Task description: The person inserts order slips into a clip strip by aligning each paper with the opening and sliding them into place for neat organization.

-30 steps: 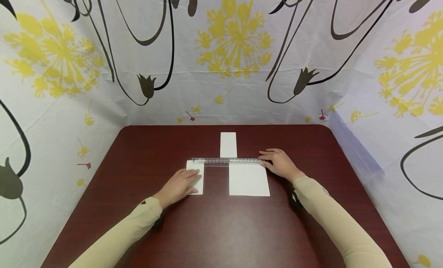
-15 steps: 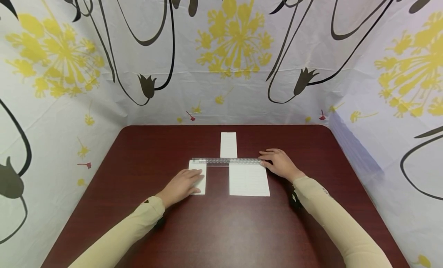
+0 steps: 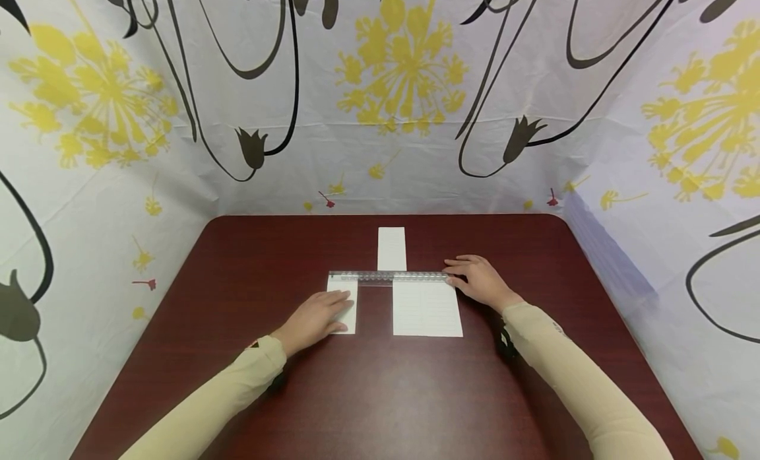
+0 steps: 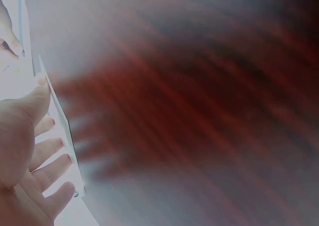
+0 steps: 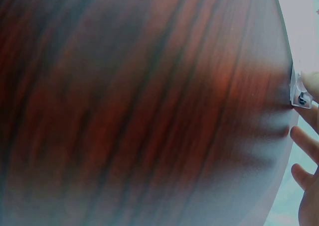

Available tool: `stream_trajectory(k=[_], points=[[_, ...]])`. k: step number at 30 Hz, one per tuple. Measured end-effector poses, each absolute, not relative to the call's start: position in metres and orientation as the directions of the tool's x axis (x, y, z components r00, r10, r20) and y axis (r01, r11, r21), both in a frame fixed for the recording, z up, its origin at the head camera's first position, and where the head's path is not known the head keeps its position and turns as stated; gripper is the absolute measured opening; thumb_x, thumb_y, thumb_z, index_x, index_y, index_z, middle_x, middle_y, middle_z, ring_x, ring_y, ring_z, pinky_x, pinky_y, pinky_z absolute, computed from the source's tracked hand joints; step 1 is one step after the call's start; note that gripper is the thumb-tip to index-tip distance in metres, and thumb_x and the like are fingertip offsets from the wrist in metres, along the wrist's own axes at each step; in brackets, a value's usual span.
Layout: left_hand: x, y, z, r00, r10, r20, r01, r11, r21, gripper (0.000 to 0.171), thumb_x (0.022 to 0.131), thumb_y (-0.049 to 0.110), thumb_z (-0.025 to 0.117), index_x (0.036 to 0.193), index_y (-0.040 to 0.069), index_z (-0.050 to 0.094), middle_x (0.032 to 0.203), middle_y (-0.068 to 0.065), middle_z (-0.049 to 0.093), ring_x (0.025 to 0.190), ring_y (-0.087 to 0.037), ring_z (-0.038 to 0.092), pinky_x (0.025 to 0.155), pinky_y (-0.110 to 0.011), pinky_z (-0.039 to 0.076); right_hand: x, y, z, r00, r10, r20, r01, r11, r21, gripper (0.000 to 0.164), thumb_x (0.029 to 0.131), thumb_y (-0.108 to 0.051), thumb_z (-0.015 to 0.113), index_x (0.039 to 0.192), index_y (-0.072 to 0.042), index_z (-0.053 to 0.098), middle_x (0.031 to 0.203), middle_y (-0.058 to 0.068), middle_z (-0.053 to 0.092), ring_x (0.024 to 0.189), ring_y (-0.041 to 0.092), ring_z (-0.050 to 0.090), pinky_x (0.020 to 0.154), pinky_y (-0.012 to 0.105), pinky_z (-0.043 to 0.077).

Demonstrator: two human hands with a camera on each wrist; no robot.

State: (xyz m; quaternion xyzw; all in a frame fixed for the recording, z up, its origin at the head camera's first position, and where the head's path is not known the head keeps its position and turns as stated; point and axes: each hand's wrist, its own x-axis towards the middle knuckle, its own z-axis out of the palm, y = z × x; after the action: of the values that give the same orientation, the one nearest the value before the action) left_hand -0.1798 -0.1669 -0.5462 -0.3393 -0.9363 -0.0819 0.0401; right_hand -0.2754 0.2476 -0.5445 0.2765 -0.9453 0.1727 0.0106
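A clear plastic ruler (image 3: 374,276) lies level across the tabletop. Its right end sits between the thumb and fingers of my right hand (image 3: 479,282), which pinches it in the right wrist view too, where the ruler's tip (image 5: 301,97) shows. My left hand (image 3: 315,320) rests with outstretched fingers on a narrow white paper slip (image 3: 349,325), partly covering it. The slip's top edge meets the ruler's left end. A wider, faintly lined white paper (image 3: 426,311) lies below the ruler on the right. Above the ruler's middle is another small white paper (image 3: 392,247).
All of this lies on a dark red wood-grain table (image 3: 380,394) with rounded far corners. A white cloth (image 3: 380,176) printed with yellow and grey flowers hangs around its back and sides. Bare tabletop separates the narrow slip from the wider paper.
My left hand has slid the narrow paper slip a little to the right, so its left edge now lines up with the ruler's left end. The right hand and ruler stay put.
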Motion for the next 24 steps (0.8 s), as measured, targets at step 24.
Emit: stream_trajectory(k=[24], points=[[-0.183,-0.153,-0.546,-0.75,0.645,0.144,0.661,0.741,0.123,0.056,0.093,0.042,0.065,0.138,0.009,0.058,0.147,-0.01,0.054,0.137,-0.028,0.052,0.115,-0.045,0.04,-0.275,0.247,-0.546,-0.843,-0.522,0.128,-0.534,0.783,-0.32,0.034,0.098,-0.03,0.061,0.129,-0.016,0.067,0.144,0.007,0.058,0.138,0.035,0.046,0.117,0.056,0.029]])
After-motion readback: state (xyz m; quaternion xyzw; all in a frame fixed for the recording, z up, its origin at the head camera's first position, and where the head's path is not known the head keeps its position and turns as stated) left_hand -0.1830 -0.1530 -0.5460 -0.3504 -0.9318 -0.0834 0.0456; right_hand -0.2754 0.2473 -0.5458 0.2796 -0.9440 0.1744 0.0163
